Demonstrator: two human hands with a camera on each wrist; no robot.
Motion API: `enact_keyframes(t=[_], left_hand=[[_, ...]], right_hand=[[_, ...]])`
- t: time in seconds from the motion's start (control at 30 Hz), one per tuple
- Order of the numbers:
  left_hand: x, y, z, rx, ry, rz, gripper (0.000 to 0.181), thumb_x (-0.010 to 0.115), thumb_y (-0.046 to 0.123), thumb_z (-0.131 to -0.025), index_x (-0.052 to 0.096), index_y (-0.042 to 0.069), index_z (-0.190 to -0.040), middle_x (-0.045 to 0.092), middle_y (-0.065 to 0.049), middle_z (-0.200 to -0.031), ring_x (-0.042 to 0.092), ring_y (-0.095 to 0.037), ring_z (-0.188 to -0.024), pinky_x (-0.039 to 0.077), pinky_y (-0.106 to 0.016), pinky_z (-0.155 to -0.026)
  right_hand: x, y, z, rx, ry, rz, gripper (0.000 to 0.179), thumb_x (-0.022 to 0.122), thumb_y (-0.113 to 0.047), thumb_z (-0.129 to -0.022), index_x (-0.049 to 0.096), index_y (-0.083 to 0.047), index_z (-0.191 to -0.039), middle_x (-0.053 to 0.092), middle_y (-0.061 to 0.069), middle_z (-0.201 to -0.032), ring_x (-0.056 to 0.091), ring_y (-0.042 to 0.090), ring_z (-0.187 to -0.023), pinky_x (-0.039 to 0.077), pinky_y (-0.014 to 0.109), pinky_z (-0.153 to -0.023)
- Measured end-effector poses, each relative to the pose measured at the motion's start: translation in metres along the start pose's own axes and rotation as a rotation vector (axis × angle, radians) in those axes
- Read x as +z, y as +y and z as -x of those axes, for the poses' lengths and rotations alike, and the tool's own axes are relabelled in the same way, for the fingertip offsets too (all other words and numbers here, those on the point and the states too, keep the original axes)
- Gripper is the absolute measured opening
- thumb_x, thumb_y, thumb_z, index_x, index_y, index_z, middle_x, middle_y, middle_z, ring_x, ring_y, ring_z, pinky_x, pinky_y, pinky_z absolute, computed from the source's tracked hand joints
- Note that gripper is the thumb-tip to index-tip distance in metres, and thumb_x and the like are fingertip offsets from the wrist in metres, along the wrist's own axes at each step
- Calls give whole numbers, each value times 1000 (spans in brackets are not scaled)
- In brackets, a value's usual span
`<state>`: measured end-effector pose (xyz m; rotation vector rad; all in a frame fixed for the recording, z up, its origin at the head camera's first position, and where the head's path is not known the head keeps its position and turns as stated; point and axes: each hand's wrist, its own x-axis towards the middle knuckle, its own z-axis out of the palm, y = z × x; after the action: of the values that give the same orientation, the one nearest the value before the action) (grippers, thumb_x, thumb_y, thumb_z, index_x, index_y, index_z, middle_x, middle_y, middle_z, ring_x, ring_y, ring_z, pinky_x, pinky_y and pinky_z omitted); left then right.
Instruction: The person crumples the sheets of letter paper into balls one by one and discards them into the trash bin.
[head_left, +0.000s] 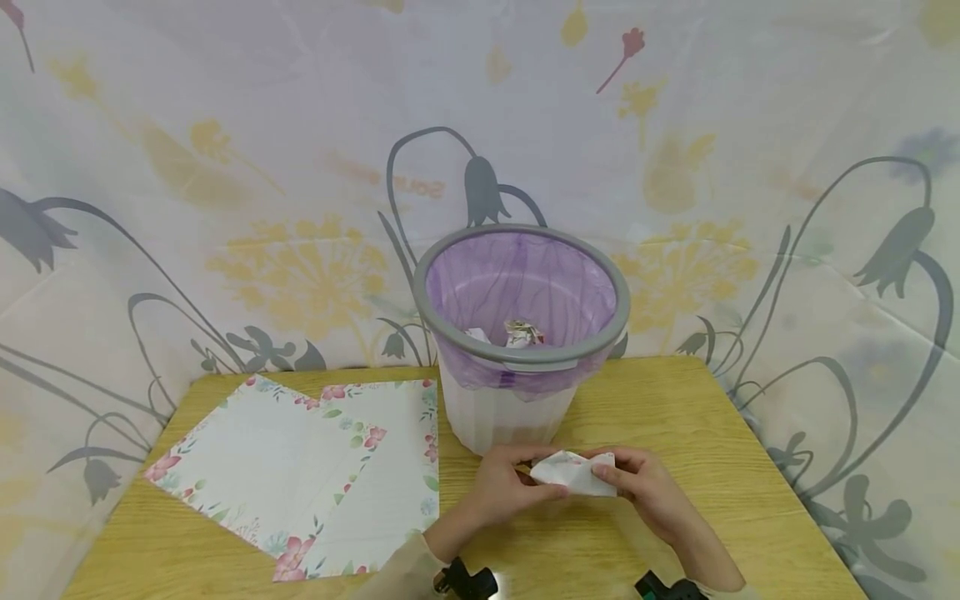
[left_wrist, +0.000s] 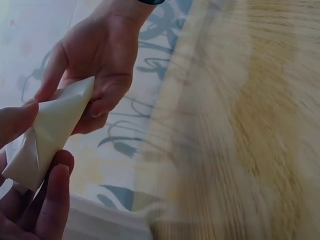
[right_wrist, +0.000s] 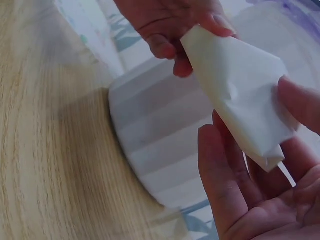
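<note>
A folded, creased piece of white paper [head_left: 576, 473] is held between both hands, low in front of the trash can. My left hand [head_left: 510, 487] pinches its left end, thumb along the near side. At the other end my right hand [head_left: 651, 490] grips it, thumb on top and fingers beneath. In the right wrist view the folded paper [right_wrist: 240, 90] looks flattened, with overlapping layers at its lower end. The left wrist view shows the same paper [left_wrist: 60, 120] spanning from one hand to the other.
A white trash can [head_left: 502, 417] with a grey rim and purple liner stands behind the hands, crumpled paper [head_left: 522, 333] inside. Two flower-bordered sheets [head_left: 262, 462] overlap on the left of the wooden table [head_left: 675, 417]. A patterned cloth [head_left: 300, 125] hangs behind.
</note>
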<state>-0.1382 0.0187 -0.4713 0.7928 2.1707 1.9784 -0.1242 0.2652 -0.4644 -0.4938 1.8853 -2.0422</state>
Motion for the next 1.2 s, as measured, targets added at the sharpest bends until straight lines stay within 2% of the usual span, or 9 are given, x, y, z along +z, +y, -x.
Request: enact_keyframes(t=[0.13, 0.27, 0.37, 0.47, 0.63, 0.73, 0.87, 1.0, 1.2], left_hand=[[-13, -3, 4, 21, -14, 14, 39, 86, 4, -77, 73, -3, -114, 72, -18, -105, 66, -5, -76, 60, -36, -67], [-30, -7, 9, 29, -36, 24, 39, 84, 2, -78, 72, -4, -115, 71, -19, -106, 67, -8, -77, 60, -37, -66], [-44, -8, 15, 15, -44, 19, 39, 84, 5, -79, 73, 0, -116, 71, -15, -110, 68, -10, -80, 60, -33, -66], [-60, -8, 23, 17, -36, 15, 41, 84, 8, -80, 72, 2, -119, 70, -14, -115, 69, -13, -83, 60, -32, -67], [-86, -15, 38, 25, 10, -4, 43, 82, 7, -82, 70, 0, -122, 70, -16, -113, 70, -17, -84, 60, -34, -67], [-102, -20, 47, -23, 53, -36, 44, 82, 9, -83, 69, 1, -124, 69, -16, -114, 69, -15, -88, 60, -34, -69], [-123, -22, 57, -82, 130, -71, 48, 82, 9, -82, 67, 0, -127, 64, -21, -124, 69, -13, -95, 59, -32, -72], [-142, -19, 62, -85, 207, -95, 49, 83, 7, -81, 67, -1, -126, 64, -22, -125, 69, -12, -94, 59, -30, -72], [-166, -9, 62, -72, 306, -121, 48, 83, 5, -81, 67, -4, -125, 68, -22, -117, 70, -13, -89, 59, -28, -70]], right_hand=[[2, -1, -3, 3, 9, 42, 28, 50, -4, -103, 69, -5, -123, 68, 0, -116, 65, 15, -98, 56, 32, -82], [-1, -1, -5, -56, 15, 33, 31, 47, -2, -104, 70, -11, -122, 69, 1, -117, 65, 15, -103, 56, 34, -87], [-4, -4, -6, -110, 55, 34, 30, 47, -1, -104, 70, -10, -120, 71, 3, -112, 67, 18, -104, 56, 35, -88], [-8, -10, -9, -138, 123, 43, 25, 48, -2, -104, 69, 0, -117, 72, 5, -108, 69, 19, -101, 56, 34, -87], [-15, -24, -17, -201, 228, 58, 22, 50, -2, -104, 68, 7, -113, 74, 4, -105, 69, 18, -99, 56, 33, -86], [-20, -35, -22, -263, 283, 64, 21, 50, -1, -103, 68, 7, -111, 74, 2, -103, 70, 16, -98, 56, 32, -85], [-23, -51, -29, -334, 352, 51, 20, 51, 0, -103, 68, 9, -109, 74, 2, -102, 69, 15, -97, 56, 30, -85], [-26, -68, -38, -395, 383, 65, 20, 53, -1, -103, 67, 11, -110, 73, 2, -103, 68, 15, -99, 55, 29, -87], [-26, -90, -51, -471, 410, 142, 22, 55, -2, -101, 63, 14, -114, 71, 3, -107, 66, 17, -101, 54, 27, -89]])
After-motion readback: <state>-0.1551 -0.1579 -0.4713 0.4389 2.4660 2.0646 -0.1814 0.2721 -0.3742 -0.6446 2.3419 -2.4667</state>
